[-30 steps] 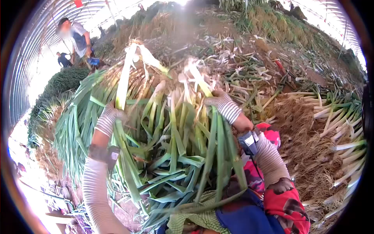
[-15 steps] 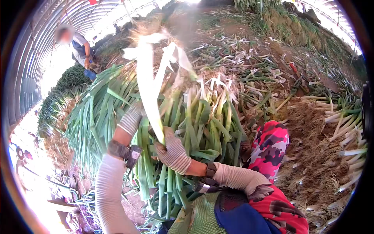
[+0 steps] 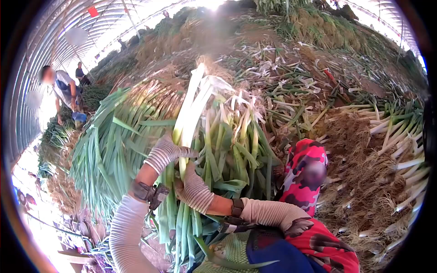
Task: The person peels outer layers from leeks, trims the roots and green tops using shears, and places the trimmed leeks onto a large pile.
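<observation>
My left hand (image 3: pixel 166 152), in a striped knit glove, is closed round a few thick green onions with its thumb lying across them. Their white stalks (image 3: pixel 193 107) point up and away from me, roots at the far end. Just below it, my right hand (image 3: pixel 195 191), gloved too, has its fingers curled round the lower, green part of the same green onions. Long green leaves (image 3: pixel 182 227) hang down toward my lap. Under and beside both hands lies a heap of green onions (image 3: pixel 107 132), roots facing away.
Loose green onions with matted roots (image 3: pixel 359 164) lie on the right, by my camouflage-patterned knee (image 3: pixel 302 175). Peeled leaves and scraps (image 3: pixel 282 86) cover the ground ahead. A person (image 3: pixel 66 91) bends at the far left, with another person (image 3: pixel 81 73) behind.
The held green onions have come lower and nearer, and their stalks are now together. My left hand has moved up and right onto them; its thumb now crosses the stalks.
</observation>
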`<state>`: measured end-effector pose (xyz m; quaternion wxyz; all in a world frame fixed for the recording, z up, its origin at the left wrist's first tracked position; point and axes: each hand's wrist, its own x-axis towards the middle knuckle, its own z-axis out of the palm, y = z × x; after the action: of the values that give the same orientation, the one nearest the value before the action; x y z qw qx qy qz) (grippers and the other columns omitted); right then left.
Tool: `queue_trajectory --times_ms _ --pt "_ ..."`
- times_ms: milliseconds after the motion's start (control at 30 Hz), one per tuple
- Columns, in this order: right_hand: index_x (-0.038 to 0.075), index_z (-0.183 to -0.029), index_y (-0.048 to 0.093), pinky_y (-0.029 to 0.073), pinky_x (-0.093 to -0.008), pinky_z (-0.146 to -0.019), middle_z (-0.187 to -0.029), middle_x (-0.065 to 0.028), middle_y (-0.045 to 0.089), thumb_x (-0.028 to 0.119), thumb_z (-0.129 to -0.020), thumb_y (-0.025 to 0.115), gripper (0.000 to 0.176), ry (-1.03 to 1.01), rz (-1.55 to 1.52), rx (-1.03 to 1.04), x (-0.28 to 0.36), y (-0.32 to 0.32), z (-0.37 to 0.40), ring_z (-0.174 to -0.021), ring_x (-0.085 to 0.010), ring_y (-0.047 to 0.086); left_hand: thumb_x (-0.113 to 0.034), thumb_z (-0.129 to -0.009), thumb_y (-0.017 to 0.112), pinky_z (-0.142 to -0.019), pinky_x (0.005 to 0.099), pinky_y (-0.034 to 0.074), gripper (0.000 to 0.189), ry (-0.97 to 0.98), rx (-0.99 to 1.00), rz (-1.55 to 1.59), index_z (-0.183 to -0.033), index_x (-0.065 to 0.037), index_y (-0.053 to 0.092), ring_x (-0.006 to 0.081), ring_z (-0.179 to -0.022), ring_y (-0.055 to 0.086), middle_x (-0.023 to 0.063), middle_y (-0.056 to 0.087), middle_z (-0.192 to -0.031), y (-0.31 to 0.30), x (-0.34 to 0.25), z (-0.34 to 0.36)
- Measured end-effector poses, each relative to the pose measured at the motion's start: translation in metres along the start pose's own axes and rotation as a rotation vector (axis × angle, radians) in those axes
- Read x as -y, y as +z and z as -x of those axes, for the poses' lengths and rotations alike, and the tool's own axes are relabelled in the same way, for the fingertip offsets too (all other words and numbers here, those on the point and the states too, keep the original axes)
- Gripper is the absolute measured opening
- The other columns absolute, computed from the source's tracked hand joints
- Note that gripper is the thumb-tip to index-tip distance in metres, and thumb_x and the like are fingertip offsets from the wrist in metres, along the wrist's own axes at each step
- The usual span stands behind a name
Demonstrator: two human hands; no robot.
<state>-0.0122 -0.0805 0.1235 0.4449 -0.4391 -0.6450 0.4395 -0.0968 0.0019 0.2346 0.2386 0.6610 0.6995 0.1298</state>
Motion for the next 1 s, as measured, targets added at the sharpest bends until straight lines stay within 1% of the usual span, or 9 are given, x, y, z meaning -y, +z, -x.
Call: queue_trajectory --times_ms 100,167,233,333,400,567,633,833,1000 --pt "-0.012 -0.116 0.024 0.048 -0.0471 -0.054 -0.064 -0.0258 0.056 0.023 -0.082 0.056 0.058 -0.039 -0.036 0.212 0.010 -0.027 0.007 -0.061 -0.0433 0.059 -0.035 -0.046 0.085 -0.079 0.0331 0.051 0.078 0.003 -0.062 -0.100 -0.104 0.007 0.053 0.0293 -0.083 0.063 0.0199 0.064 -0.091 0.005 0.002 0.005" --pt "-0.006 -0.099 0.044 0.049 -0.0448 -0.060 -0.062 -0.0232 0.057 0.033 -0.084 0.057 0.044 -0.303 0.265 0.393 0.016 -0.067 -0.006 -0.063 -0.0422 0.060 -0.031 -0.047 0.084 -0.077 0.0335 0.051 0.066 0.020 -0.043 -0.111 -0.095 0.006 0.058 0.0292 -0.078 0.064 0.0187 0.065 -0.084 0.001 -0.002 0.016" --pt "0.006 -0.091 0.052 0.048 -0.0418 -0.059 -0.070 -0.0139 0.057 0.028 -0.084 0.057 0.024 -0.672 0.310 0.009 0.007 -0.109 -0.032 -0.063 -0.0324 0.059 -0.020 -0.049 0.082 -0.071 0.0326 0.051 0.050 0.056 -0.013 -0.006 -0.088 0.004 0.061 0.0251 -0.070 0.063 0.0149 0.065 -0.077 -0.005 0.001 0.032" --pt "0.003 -0.097 0.053 0.051 -0.0353 -0.067 -0.085 -0.0093 0.059 0.026 -0.075 0.071 0.036 -0.096 0.267 -0.399 0.022 -0.189 -0.071 -0.069 -0.0204 0.058 -0.005 -0.048 0.081 -0.070 0.0312 0.050 0.047 0.051 0.034 0.106 -0.090 0.004 0.060 0.0194 -0.069 0.061 0.0109 0.065 -0.077 -0.016 -0.004 0.057" --pt "0.000 -0.107 0.052 0.050 -0.0308 -0.075 -0.096 -0.0093 0.059 0.018 -0.072 0.074 0.045 -0.365 0.542 -0.674 -0.006 -0.200 -0.116 -0.082 -0.0192 0.058 -0.004 -0.048 0.081 -0.071 0.0306 0.050 0.048 0.082 0.072 0.228 -0.091 0.004 0.060 0.0188 -0.070 0.061 0.0097 0.065 -0.078 -0.019 0.001 0.066" --pt "-0.001 -0.126 0.046 0.042 -0.0303 -0.095 -0.118 -0.0095 0.056 0.013 -0.082 0.065 0.050 -0.439 -0.277 0.217 -0.063 -0.209 -0.154 -0.107 -0.0182 0.053 -0.007 -0.045 0.083 -0.066 0.0275 0.050 0.048 0.218 0.145 0.283 -0.087 0.000 0.061 0.0120 -0.066 0.058 0.0031 0.063 -0.073 -0.018 -0.008 0.086" --pt "-0.001 -0.126 0.046 0.039 -0.0313 -0.098 -0.122 -0.0094 0.054 0.012 -0.087 0.059 0.043 -0.603 -0.349 0.199 -0.021 -0.208 -0.123 -0.112 -0.0179 0.050 -0.007 -0.045 0.082 -0.065 0.0275 0.049 0.045 0.200 0.187 0.274 -0.084 -0.001 0.061 0.0123 -0.065 0.058 0.0024 0.062 -0.071 -0.017 -0.006 0.087" --pt "0.007 -0.136 0.036 0.031 -0.0316 -0.105 -0.130 -0.0144 0.048 0.018 -0.095 0.036 0.042 -0.534 0.314 0.189 -0.077 -0.220 -0.130 -0.117 -0.0235 0.048 -0.006 -0.049 0.080 -0.064 0.0274 0.049 0.038 0.226 0.109 0.323 -0.081 0.000 0.061 0.0125 -0.064 0.058 0.0027 0.062 -0.071 -0.013 -0.002 0.094" --pt "0.008 -0.085 0.070 0.054 -0.0365 -0.067 -0.081 -0.0113 0.067 0.025 -0.082 0.055 0.023 -0.096 1.458 -0.301 0.048 -0.338 -0.198 -0.077 -0.0266 0.066 -0.009 -0.047 0.079 -0.069 0.0309 0.050 0.047 0.127 0.073 0.069 -0.088 0.005 0.061 0.0190 -0.066 0.061 0.0104 0.064 -0.072 -0.023 -0.025 0.117"
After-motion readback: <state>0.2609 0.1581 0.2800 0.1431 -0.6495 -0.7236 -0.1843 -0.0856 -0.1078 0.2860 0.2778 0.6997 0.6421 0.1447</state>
